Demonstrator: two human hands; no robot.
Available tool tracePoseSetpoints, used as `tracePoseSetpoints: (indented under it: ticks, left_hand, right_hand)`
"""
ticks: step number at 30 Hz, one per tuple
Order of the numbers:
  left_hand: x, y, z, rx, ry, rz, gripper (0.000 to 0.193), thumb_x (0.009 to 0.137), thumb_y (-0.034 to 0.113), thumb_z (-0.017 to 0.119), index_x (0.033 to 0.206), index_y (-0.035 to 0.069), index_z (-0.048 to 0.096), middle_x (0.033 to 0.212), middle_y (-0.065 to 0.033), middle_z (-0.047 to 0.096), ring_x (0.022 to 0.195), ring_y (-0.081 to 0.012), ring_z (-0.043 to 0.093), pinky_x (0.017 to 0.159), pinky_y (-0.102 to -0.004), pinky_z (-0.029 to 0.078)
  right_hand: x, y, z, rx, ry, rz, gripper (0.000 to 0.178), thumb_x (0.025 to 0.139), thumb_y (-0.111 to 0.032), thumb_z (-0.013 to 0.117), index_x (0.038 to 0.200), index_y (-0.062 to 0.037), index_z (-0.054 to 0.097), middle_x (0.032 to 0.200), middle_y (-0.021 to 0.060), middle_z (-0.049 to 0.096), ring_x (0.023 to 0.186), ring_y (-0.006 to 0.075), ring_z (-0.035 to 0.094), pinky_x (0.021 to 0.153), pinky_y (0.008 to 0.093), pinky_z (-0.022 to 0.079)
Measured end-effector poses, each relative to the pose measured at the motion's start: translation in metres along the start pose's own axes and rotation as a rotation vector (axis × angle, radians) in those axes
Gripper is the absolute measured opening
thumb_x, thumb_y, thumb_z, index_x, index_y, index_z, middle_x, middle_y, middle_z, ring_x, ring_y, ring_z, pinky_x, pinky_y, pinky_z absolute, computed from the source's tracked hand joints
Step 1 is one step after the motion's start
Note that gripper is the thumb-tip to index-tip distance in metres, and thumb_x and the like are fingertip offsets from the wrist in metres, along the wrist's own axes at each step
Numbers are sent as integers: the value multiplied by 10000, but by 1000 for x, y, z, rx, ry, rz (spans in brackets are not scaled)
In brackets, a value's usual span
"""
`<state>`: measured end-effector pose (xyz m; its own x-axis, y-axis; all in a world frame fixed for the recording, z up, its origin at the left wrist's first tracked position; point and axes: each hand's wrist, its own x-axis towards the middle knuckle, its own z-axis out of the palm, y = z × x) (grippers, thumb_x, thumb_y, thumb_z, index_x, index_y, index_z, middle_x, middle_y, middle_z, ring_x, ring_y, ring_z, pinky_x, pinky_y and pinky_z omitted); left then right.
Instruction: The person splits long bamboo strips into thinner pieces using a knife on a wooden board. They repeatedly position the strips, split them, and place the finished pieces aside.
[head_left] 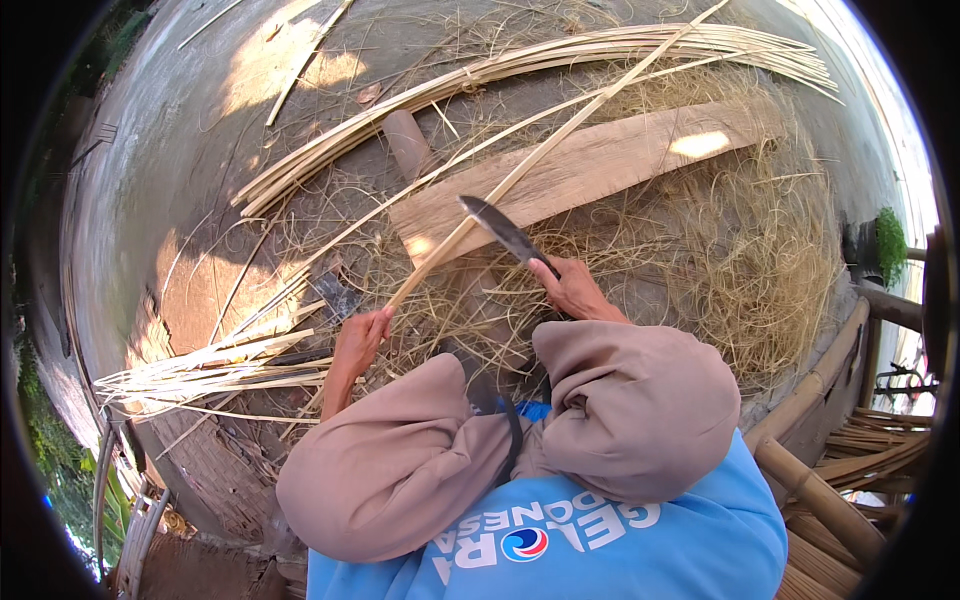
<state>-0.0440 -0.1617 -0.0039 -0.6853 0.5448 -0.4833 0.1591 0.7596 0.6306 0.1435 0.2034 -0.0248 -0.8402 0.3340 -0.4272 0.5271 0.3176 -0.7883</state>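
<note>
My left hand [358, 342] is closed round the near end of a long, pale bamboo strip [555, 142]. The strip slants away to the upper right, across a wooden board [620, 165] lying on the ground. In my right hand [575, 287] is the handle of a knife with a dark, broad blade [505, 232]. The blade points up and left, its tip at the strip near the board's left part. Whether the edge touches the strip I cannot tell.
A tied bundle of bamboo strips [500, 72] lies beyond the board, over a short wooden piece [408, 143]. More split strips [230, 368] are at the left. Curly shavings [745, 270] cover the ground on the right. Bamboo poles [820, 500] stand at the right edge.
</note>
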Motion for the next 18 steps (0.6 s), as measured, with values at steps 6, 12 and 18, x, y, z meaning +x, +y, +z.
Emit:
tracePoseSetpoints:
  ticks: [6, 12, 18]
  left_hand:
    - [12, 2, 8, 5, 6, 30, 601, 1053, 542, 513, 699, 75, 645, 519, -32, 401, 508, -165, 401, 523, -358, 326]
    - [8, 11, 6, -62, -60, -12, 584, 1056, 509, 536, 701, 59, 644, 548, -24, 438, 538, -148, 414, 536, -340, 332]
    - [10, 13, 11, -105, -84, -3, 570, 1052, 502, 549, 712, 59, 662, 553, -25, 440, 543, -140, 405, 534, -342, 324]
  right_hand:
    - [-3, -7, 14, 320, 100, 272, 530, 1052, -479, 557, 964, 25, 692, 639, 174, 592, 629, 241, 595, 660, 453, 480]
    - [-22, -34, 21, 303, 56, 291, 541, 1052, -469, 569, 777, -4, 597, 604, 62, 555, 513, 159, 509, 532, 367, 439]
    - [-33, -22, 49, -57, -70, -2, 565, 1047, -472, 577, 779, 22, 630, 607, 85, 580, 528, 167, 497, 546, 380, 427]
